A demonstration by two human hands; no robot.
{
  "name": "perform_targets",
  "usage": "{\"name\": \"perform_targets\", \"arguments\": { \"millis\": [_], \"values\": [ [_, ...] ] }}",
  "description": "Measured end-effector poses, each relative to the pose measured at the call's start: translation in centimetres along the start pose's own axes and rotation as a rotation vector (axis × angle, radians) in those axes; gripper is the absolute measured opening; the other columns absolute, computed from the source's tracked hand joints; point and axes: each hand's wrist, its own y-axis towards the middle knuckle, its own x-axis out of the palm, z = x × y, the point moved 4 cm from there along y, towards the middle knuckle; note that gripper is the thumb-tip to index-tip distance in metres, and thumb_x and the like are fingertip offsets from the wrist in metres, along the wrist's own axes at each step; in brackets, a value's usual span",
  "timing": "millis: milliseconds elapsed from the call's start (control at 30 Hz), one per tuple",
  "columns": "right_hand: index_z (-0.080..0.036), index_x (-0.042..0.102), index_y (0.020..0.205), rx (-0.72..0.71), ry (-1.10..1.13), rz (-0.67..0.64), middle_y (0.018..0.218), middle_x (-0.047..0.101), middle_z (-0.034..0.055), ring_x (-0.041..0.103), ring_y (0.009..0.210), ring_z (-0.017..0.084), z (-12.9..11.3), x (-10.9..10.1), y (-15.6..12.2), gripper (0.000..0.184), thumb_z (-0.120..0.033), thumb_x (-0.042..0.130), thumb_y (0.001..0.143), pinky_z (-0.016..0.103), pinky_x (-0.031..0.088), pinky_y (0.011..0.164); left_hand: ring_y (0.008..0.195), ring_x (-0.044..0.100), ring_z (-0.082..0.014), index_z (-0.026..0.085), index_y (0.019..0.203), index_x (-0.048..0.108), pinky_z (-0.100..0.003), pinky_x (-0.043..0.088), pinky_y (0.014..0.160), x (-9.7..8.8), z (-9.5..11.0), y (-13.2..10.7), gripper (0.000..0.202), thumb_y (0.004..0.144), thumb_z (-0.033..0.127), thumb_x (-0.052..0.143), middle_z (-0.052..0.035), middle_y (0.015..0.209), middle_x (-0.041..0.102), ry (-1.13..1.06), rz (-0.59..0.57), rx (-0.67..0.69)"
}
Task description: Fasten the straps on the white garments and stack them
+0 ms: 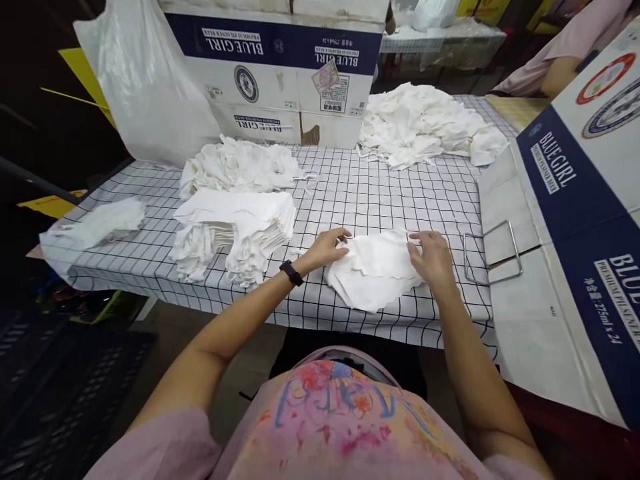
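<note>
White cloth pieces [375, 270] lie spread in a thin layer on the checked tablecloth before me, one folded edge running across the top. My left hand [327, 248] has its thumb and fingers at their upper left corner, pinching the fabric. At the upper right edge my right hand [433, 260] grips the cloth between thumb and forefinger. Left of my left hand stands a neat stack of similar white pieces [240, 213], its layers showing at the front. Behind that stack sits a loose heap of white cloth [245, 163].
A big white cloth pile [425, 123] lies at the back right. Beer cartons stand behind [280, 73] and at right [565, 200], near a bent metal wire frame [493, 253]. A white plastic bag [150, 87] and thin cloths [100, 223] are left. Another person's arm [565, 67] shows.
</note>
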Motion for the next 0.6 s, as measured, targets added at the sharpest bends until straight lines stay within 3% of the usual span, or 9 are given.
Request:
{"name": "perform_targets", "arguments": {
  "millis": [167,267,333,433,533,600],
  "values": [
    [-0.02,0.076,0.107,-0.109,0.117,-0.324,0.12,0.064,0.0135,0.066,0.102,0.027,-4.0,2.2,1.6,0.026,-0.028,0.054,0.095,0.045,0.055,0.089,0.11,0.066,-0.0228,0.017,0.118,0.066,-0.037,0.055,0.096,0.2,0.4,0.3,0.037,0.082,0.012,0.058,-0.0094,0.121,0.07,0.115,0.071,0.066],
    [-0.023,0.075,0.106,-0.19,0.15,-0.506,0.117,0.064,0.0113,0.067,0.1,0.027,-5.4,2.2,0.7,0.023,-0.038,0.064,0.093,0.044,0.056,0.087,0.115,0.063,-0.0228,0.018,0.116,0.066,-0.037,0.053,0.101,-0.1,0.5,-0.3,0.033,0.086,0.011,0.055,-0.0098,0.123,0.067,0.165,0.163,0.091],
    [-0.025,0.074,0.111,-0.236,0.199,-0.581,0.119,0.065,0.0101,0.065,0.106,0.029,-5.5,2.0,-0.8,0.034,-0.049,0.073,0.087,0.045,0.055,0.09,0.118,0.058,-0.0246,0.017,0.116,0.066,-0.039,0.049,0.104,-0.1,0.7,-1.4,0.029,0.088,0.014,0.057,-0.0108,0.123,0.064,0.241,0.235,0.118],
    [-0.028,0.072,0.119,-0.296,0.208,-0.565,0.128,0.063,0.0104,0.059,0.12,0.033,-5.3,2.3,-3.1,0.043,-0.053,0.078,0.083,0.053,0.051,0.102,0.115,0.055,-0.026,0.018,0.117,0.066,-0.041,0.047,0.103,1.2,1.4,-3.4,0.026,0.094,0.027,0.06,-0.01,0.118,0.063,0.336,0.173,0.201],
    [-0.026,0.072,0.115,-0.364,0.141,-0.405,0.13,0.063,0.0134,0.056,0.123,0.035,-5.4,3.2,-4.6,0.029,-0.044,0.068,0.092,0.057,0.047,0.105,0.117,0.053,-0.0277,0.022,0.125,0.062,-0.043,0.044,0.101,3.4,2.1,-4.8,0.033,0.096,0.039,0.062,-0.0098,0.123,0.063,0.421,0.016,0.26],
    [-0.022,0.072,0.109,-0.411,0.104,-0.322,0.123,0.066,0.0153,0.059,0.116,0.034,-5.7,3.7,-5.0,0.022,-0.035,0.058,0.098,0.054,0.049,0.1,0.121,0.051,-0.0299,0.023,0.125,0.062,-0.047,0.039,0.101,4.4,2.4,-5.0,0.031,0.098,0.037,0.059,-0.0108,0.127,0.064,0.501,-0.005,0.238]
  ]
}}
